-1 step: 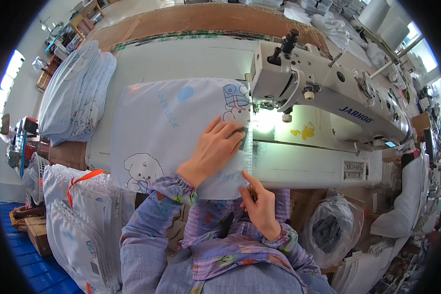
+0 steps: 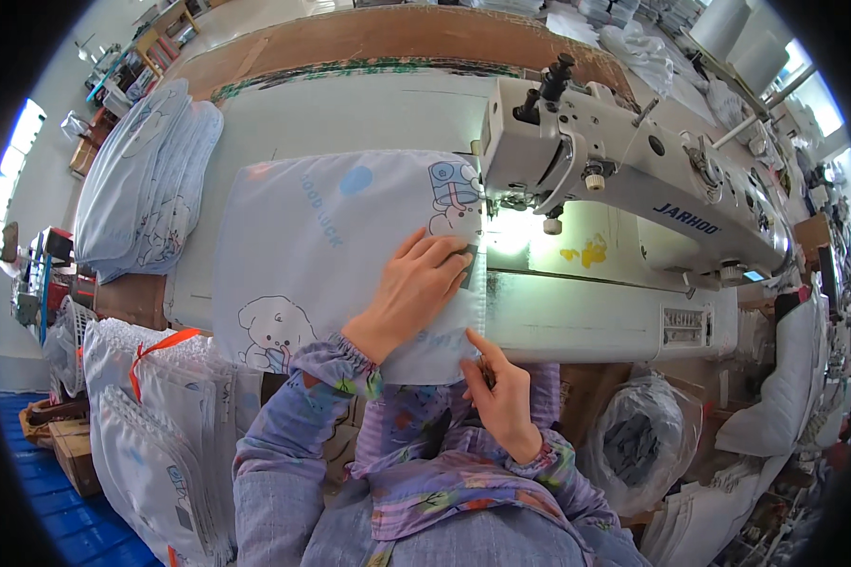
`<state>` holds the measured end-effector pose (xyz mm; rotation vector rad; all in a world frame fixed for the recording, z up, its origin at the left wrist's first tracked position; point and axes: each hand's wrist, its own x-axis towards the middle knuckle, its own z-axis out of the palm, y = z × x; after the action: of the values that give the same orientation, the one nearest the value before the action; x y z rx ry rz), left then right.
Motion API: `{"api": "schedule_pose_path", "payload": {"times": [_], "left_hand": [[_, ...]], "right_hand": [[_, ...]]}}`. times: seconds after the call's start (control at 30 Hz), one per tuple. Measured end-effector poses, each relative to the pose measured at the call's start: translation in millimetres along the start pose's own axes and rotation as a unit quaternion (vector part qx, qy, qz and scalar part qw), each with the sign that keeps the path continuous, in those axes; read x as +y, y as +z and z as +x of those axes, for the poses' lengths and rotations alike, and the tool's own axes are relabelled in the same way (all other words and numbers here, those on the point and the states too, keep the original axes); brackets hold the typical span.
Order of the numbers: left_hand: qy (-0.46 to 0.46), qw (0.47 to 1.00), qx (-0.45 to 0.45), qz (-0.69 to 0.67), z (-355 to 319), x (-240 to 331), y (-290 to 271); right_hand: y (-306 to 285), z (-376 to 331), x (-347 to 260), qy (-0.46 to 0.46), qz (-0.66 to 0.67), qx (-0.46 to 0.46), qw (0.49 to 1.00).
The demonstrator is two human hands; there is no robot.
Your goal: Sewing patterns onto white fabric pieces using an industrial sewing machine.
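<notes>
A pale cloth panel (image 2: 284, 222) printed with cartoon animals lies on the sewing table, its right edge running up to the lit needle area of a sewing machine (image 2: 539, 142). My left hand (image 2: 411, 288) rests flat on the panel near that edge, fingers stretched forward. Its fingertips touch a small dark grey patch (image 2: 467, 269), partly hidden by them. At the panel's lower right edge is my right hand (image 2: 503, 402), index finger extended to the cloth and other fingers curled in. A small dark thing shows between thumb and fingers, too little of it to name.
A stack of similar panels (image 2: 147, 180) lies at the table's left. More panels tied with a red strip (image 2: 165, 345) hang by my left side. At lower right stands a clear plastic bag (image 2: 638, 439) of dark grey pieces. The machine arm spans the right side.
</notes>
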<state>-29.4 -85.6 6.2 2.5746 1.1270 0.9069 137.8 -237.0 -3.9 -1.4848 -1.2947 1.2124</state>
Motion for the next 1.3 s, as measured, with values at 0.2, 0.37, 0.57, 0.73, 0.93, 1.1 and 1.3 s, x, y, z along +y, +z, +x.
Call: {"api": "schedule_pose_path", "payload": {"times": [0.2, 0.37, 0.57, 0.73, 0.93, 1.1, 1.3], "left_hand": [[-0.02, 1.0, 0.002, -0.022, -1.4, 5.5, 0.9], [-0.02, 0.999, -0.011, -0.026, -0.9, 6.0, -0.8], [-0.01, 1.0, -0.01, -0.01, -1.0, 4.3, -1.4], [-0.026, 0.999, -0.013, -0.022, 3.6, 6.0, -2.4], [-0.041, 0.999, -0.002, -0.028, 22.9, -2.3, 7.1], [-0.057, 0.998, 0.011, -0.039, 51.8, -18.9, 14.9], [-0.014, 0.998, -0.028, -0.048, 36.7, -4.4, 19.1]], "right_hand": [[-0.2, -0.1, 8.3, -0.035, -0.026, 0.011, 0.999], [0.3, -0.4, 11.7, -0.049, -0.044, 0.016, 0.998], [-4.2, 3.2, -5.1, -0.017, -0.003, -0.003, 1.0], [-6.1, 26.0, -5.0, -0.074, -0.016, 0.059, 0.995], [-19.1, 59.3, -13.5, -0.098, -0.105, 0.071, 0.987], [-28.9, 92.2, -11.3, -0.142, -0.142, 0.108, 0.974], [-29.2, 61.7, -5.4, -0.164, -0.171, 0.1, 0.966]]}}
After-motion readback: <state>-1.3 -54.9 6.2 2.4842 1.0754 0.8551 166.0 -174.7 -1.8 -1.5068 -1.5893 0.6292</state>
